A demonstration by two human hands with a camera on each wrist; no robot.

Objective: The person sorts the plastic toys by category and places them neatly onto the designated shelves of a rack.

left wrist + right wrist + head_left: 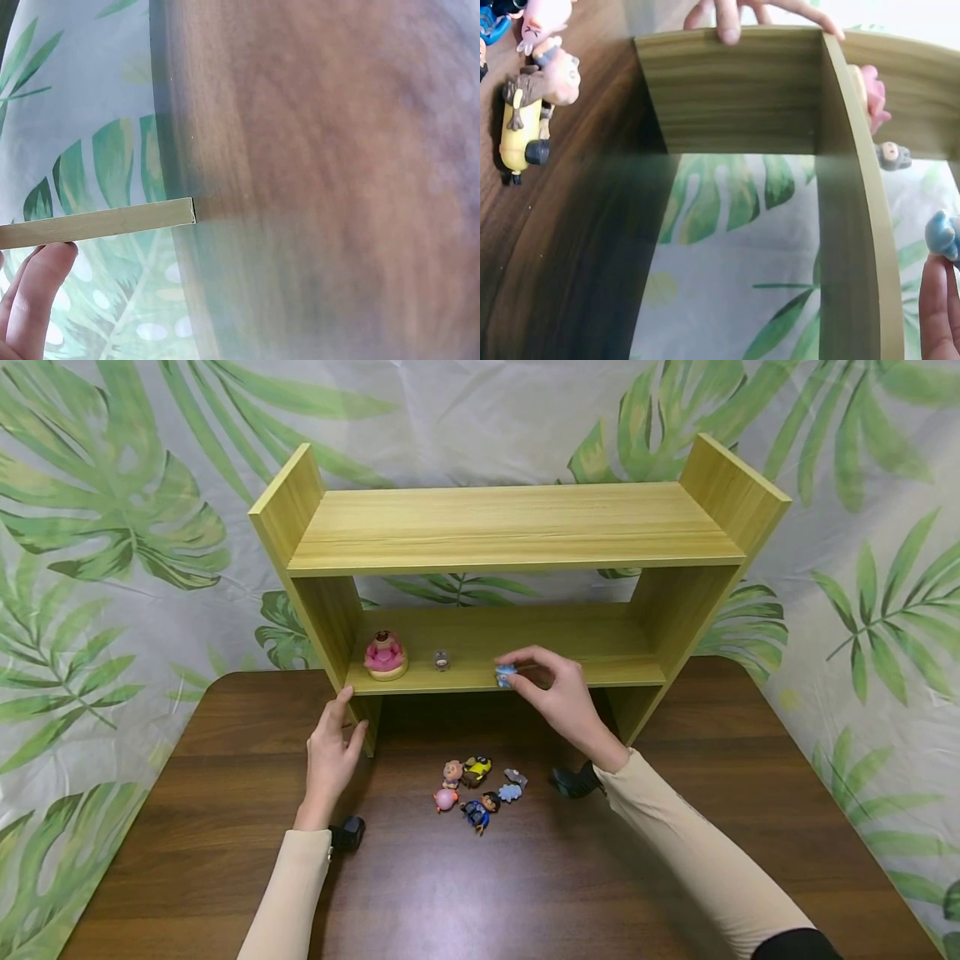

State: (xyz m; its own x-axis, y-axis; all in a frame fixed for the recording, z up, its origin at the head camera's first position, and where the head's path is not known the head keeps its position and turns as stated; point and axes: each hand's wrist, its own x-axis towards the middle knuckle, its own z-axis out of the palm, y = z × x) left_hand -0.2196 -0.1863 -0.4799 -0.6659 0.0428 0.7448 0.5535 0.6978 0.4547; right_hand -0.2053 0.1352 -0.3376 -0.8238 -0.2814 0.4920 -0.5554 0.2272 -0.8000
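A small light-blue figurine [506, 675] is pinched between the thumb and fingers of my right hand [551, 693], at the front of the shelf's middle board. The right wrist view shows the blue figurine [942, 235] at its right edge above the fingertips. My left hand [332, 756] holds the front edge of the wooden shelf's left side panel [97, 223], thumb inside and fingers outside. To the left on the middle board sit a pink figure on a round base [386, 657] and a small grey figurine [441, 660].
Several small toy figures lie on the brown table [420, 902] before the shelf, including a yellow one [477, 770], a pink one [446, 799], a blue-clothed one [481, 812] and a pale-blue piece [510, 792]. The shelf's top board [510, 527] spans above. Leaf-patterned cloth [480, 427] hangs behind.
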